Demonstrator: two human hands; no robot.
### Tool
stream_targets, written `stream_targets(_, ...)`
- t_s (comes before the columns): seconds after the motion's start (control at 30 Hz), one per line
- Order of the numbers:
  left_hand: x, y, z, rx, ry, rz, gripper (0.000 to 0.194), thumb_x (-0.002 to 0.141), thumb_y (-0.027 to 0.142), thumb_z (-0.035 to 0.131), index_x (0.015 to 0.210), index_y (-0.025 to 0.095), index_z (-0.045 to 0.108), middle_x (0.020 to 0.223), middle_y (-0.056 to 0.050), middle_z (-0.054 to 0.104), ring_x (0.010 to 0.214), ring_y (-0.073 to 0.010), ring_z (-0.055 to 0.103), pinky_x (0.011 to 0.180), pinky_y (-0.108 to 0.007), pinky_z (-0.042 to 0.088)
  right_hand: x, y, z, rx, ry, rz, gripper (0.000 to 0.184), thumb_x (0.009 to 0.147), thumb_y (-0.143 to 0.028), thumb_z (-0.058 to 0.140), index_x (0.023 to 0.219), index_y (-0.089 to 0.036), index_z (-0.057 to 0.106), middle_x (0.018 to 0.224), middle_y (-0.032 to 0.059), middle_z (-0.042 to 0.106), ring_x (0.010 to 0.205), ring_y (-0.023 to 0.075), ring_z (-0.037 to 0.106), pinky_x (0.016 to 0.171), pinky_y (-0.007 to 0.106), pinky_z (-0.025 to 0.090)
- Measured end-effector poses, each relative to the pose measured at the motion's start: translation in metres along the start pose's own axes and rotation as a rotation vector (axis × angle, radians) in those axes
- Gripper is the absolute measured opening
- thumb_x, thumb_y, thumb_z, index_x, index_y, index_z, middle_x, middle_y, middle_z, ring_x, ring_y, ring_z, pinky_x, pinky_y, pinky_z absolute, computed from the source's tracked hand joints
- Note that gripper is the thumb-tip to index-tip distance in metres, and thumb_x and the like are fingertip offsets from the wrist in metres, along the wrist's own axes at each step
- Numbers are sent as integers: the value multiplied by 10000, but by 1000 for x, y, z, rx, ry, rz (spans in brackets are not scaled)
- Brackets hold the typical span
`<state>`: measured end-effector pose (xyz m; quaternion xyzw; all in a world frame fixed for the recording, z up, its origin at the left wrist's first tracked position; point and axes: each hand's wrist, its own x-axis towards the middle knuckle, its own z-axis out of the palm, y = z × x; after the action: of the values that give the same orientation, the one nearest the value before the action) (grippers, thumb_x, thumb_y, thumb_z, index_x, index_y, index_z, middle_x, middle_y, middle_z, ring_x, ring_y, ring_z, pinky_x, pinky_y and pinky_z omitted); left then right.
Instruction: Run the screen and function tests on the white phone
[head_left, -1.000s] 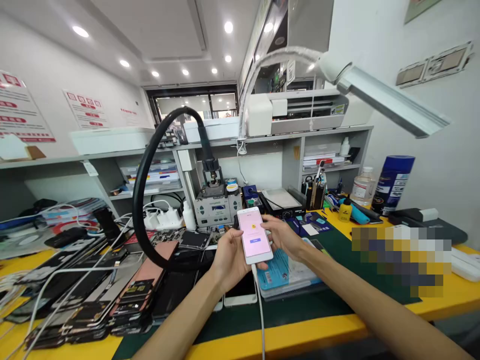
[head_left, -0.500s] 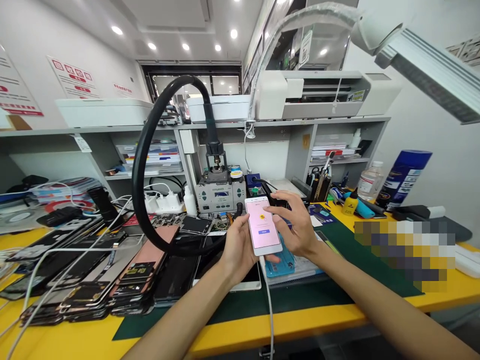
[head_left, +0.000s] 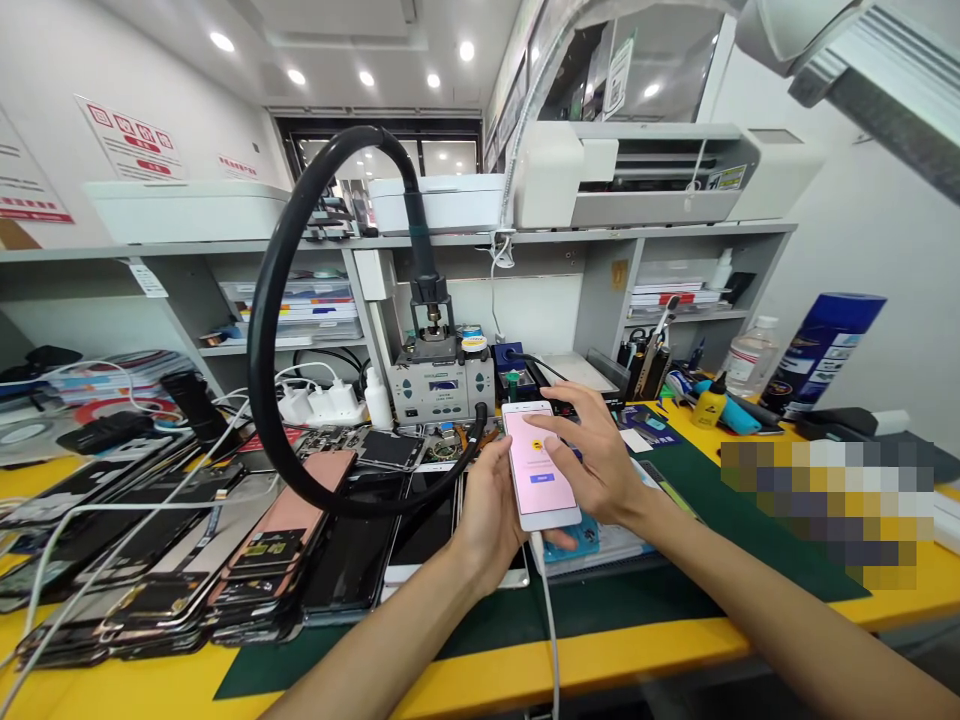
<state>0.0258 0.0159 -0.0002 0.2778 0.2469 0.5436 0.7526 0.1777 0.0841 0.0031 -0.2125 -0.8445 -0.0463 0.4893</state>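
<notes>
A white smartphone [head_left: 544, 500] lies tilted in my left hand [head_left: 487, 525], whose thumb is on its left edge while fingertips show past its right edge. Its lit pink screen carries a small yellow icon and a blue button. A white charging cable [head_left: 550, 600] runs from the phone's bottom end down past the table edge. My right hand [head_left: 600, 455] hovers over the upper right of the screen, fingers spread and holding nothing. I cannot tell whether its index finger or thumb touches the glass. Beneath the hands are a white tablet-like device [head_left: 517, 577] and blue packets [head_left: 589, 535].
Stacks of phone parts [head_left: 255, 590] cover the left. A thick black hose [head_left: 262, 330] arches up from a grey hot-air station [head_left: 442, 388]. A yellow bottle [head_left: 709, 405] and a blue spray can [head_left: 829, 350] stand right. A green mat [head_left: 637, 620] covers the yellow table [head_left: 480, 675].
The phone and my left hand have shifted slightly right and down in view. My right thumb and index finger now overlap more of the screen. The camera view has also shifted a little.
</notes>
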Motion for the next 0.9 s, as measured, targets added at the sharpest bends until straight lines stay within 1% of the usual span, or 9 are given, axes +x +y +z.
stream_targets(0.1,0,0,1,9,12,-9,541,990,489,404,1400,169,555,1089,-121,717,911,-294,694,715,-392,585,-1,1,1,-12,-6,19,333,966,-246,464,1179,-188,714,1365,147,543,1338,334,451,1117,599,376)
stream_targets(0.23,-1,-1,0,14,21,-1,562,979,521,434,1390,161,563,1076,-126,716,910,-295,693,713,-386,586,-2,0,2,-15,-20,27,336,973,-254,458,1199,-206,703,1380,135,533,1348,331,441,1118,600,376)
stream_targets(0.37,-1,-2,-2,50,16,-10,591,971,553,442,1405,168,553,1067,-122,718,905,-297,694,695,-383,588,-1,-1,2,-22,-50,30,341,974,-261,463,1209,-193,701,1380,145,533,1355,336,438,1121,597,373)
stream_targets(0.5,-2,-1,0,83,25,-11,608,973,583,407,1411,187,551,1056,-119,720,890,-293,694,674,-377,588,-2,-1,2,-26,-27,35,330,975,-259,466,1191,-195,705,1377,141,538,1350,335,446,1119,595,376)
stream_targets(0.6,-3,0,3,103,34,-14,619,976,594,382,1413,189,549,1053,-125,717,874,-287,694,636,-358,584,-3,0,3,-33,-16,42,321,977,-258,468,1177,-197,712,1376,138,539,1349,335,444,1119,595,376)
stream_targets(0.9,-3,0,5,114,45,-17,627,972,606,378,1419,200,548,1044,-123,708,848,-269,691,547,-288,550,-2,-1,4,-53,-74,45,345,977,-257,466,1196,-181,722,1395,156,526,1369,343,420,1134,595,359)
